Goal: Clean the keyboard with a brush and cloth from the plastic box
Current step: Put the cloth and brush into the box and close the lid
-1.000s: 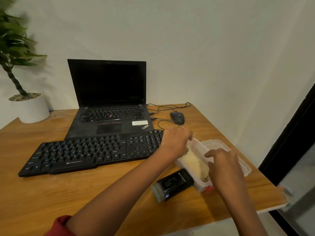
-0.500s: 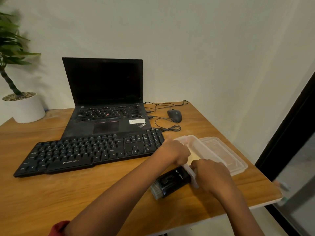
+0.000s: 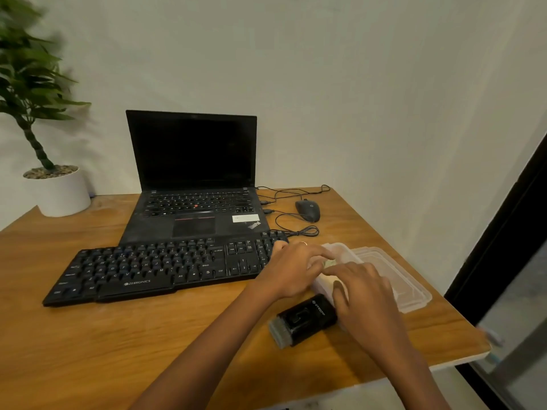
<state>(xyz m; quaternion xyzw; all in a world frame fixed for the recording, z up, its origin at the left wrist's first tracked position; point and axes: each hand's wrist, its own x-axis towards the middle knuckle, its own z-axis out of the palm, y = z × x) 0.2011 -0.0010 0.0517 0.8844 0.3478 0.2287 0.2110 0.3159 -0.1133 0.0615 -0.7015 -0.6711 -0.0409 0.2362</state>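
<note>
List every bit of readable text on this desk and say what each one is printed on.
"ZEBRONICS": front edge of the black keyboard.
"ThinkPad": palm rest of the laptop, lower right corner.
Round logo on the mouse: too small to read.
White sticker on the laptop: text too blurred.
White lettering on the black brush: too blurred.
Key legends: mostly too small.

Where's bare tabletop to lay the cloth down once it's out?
Widest bare wooden tabletop lies in front of the black external keyboard, left of the black brush. Crowded on the right: both hands at the clear plastic box, its lid beside it.
</note>
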